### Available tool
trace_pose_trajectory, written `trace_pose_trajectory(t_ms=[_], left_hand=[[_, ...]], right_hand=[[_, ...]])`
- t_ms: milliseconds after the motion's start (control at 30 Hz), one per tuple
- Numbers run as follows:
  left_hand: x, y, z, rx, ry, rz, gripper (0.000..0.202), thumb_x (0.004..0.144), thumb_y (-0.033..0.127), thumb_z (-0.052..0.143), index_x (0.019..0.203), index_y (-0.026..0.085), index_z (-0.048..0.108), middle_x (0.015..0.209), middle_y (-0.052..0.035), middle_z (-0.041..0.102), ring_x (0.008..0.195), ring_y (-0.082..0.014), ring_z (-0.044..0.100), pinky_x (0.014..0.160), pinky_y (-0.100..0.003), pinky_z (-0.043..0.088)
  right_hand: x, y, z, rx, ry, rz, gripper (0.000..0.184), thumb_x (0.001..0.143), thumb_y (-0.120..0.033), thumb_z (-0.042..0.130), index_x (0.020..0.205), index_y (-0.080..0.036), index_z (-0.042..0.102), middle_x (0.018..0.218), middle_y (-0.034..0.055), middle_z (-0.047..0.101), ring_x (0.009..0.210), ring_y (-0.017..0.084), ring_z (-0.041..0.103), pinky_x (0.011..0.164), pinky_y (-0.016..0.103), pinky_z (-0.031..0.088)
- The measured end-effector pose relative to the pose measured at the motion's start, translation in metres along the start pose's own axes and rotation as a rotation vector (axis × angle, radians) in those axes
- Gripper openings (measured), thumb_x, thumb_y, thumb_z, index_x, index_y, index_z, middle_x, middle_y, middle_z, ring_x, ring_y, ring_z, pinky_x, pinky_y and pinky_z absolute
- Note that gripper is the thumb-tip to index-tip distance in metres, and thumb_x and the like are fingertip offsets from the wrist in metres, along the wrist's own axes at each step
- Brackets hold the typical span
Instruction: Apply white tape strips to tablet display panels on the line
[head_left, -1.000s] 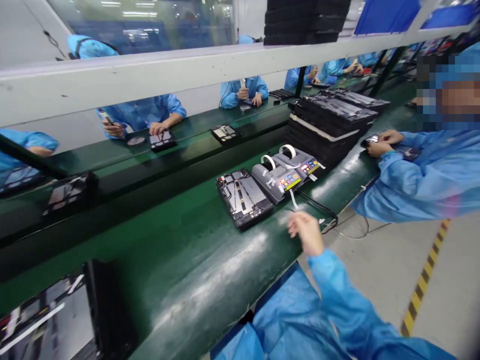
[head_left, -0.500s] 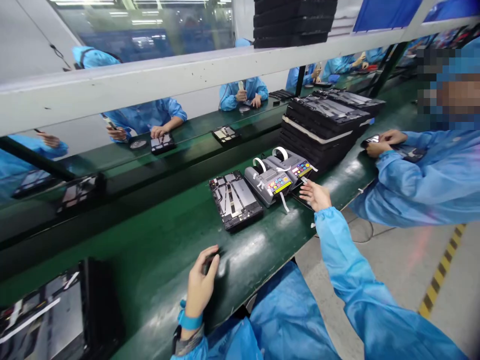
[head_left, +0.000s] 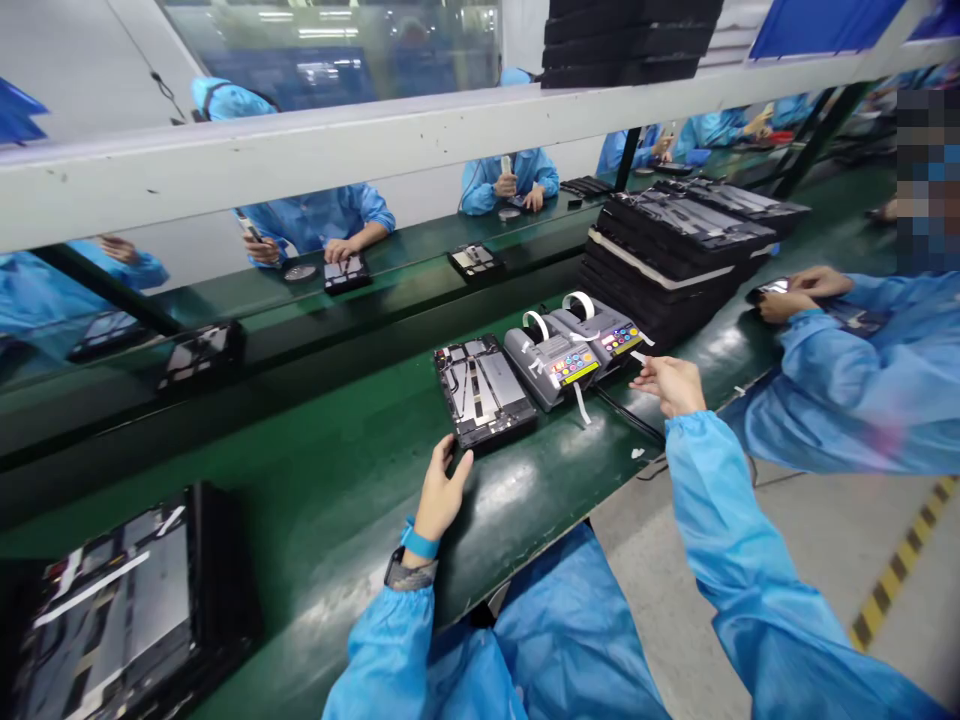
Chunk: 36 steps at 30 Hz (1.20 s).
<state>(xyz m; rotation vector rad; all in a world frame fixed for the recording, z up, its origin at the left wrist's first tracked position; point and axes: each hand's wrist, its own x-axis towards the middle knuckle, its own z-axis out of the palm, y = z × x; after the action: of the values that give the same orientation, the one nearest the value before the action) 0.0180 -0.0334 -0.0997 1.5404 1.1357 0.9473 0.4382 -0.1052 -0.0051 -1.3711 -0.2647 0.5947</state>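
Note:
My right hand (head_left: 673, 385) pinches the end of a white tape strip (head_left: 640, 357) near the right of two grey tape dispensers. The left tape dispenser (head_left: 551, 370) has another white strip hanging from its front, and the right tape dispenser (head_left: 604, 330) stands beside it; each carries a white roll. Left of them lies an opened tablet (head_left: 484, 385), its inner parts facing up in a black tray. With thumb and fingers apart, my left hand (head_left: 442, 490) is at the tablet's near left corner, holding nothing; whether it touches the tray I cannot tell.
A tall stack of black trays (head_left: 667, 260) with opened tablets stands behind the dispensers. Another tray stack (head_left: 142, 610) is at the lower left of the green bench (head_left: 337, 500). A co-worker's hands (head_left: 802, 292) work at the right. A white shelf (head_left: 337, 150) crosses above.
My left hand has moved forward to the tablet's near corner. My right hand has drawn back slightly from the dispenser with the tape strip. The view has shifted a little.

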Motion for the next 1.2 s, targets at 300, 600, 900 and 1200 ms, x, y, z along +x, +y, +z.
trace_pose_trajectory(t_ms=[300,600,900,1200], left_hand=[[0.035,0.021,0.013,-0.122,0.036,-0.101,0.071,0.102,0.054,0.057,0.163,0.021,0.040,0.172,-0.0104,0.038,0.162,-0.0267,0.031,0.135,-0.044,0.024],[0.020,0.027,0.003,-0.108,-0.069,-0.011,0.084,0.101,0.067,0.050,0.168,0.020,0.033,0.175,-0.0075,0.031,0.165,-0.0258,0.020,0.136,-0.041,0.016],[-0.155,0.016,-0.084,0.137,0.047,-0.133,0.072,0.107,0.057,0.045,0.171,0.030,0.023,0.178,-0.0015,0.019,0.166,-0.0252,0.013,0.137,-0.044,0.011],[-0.222,0.005,-0.126,0.474,0.033,-0.198,0.064,0.107,0.047,0.048,0.167,0.030,0.035,0.173,-0.0075,0.037,0.165,-0.0299,0.022,0.135,-0.056,0.020]], right_hand=[[-0.164,0.080,0.055,-0.272,-0.385,-0.469,0.046,0.095,-0.048,0.070,0.130,-0.021,0.058,0.139,0.0177,0.070,0.133,0.027,0.066,0.118,0.050,0.047],[-0.183,0.127,0.112,-0.320,-0.342,-0.546,0.063,0.097,-0.042,0.067,0.146,-0.014,0.039,0.152,0.0267,0.054,0.149,0.031,0.051,0.123,0.055,0.040],[-0.321,0.159,0.051,-0.273,-0.593,-0.302,0.064,0.096,-0.031,0.069,0.151,-0.021,0.037,0.159,0.0254,0.050,0.150,0.035,0.050,0.122,0.059,0.043],[-0.347,0.168,0.023,-0.403,-0.682,-0.133,0.043,0.098,-0.037,0.069,0.134,-0.022,0.051,0.142,0.0197,0.069,0.138,0.032,0.062,0.117,0.055,0.045]])
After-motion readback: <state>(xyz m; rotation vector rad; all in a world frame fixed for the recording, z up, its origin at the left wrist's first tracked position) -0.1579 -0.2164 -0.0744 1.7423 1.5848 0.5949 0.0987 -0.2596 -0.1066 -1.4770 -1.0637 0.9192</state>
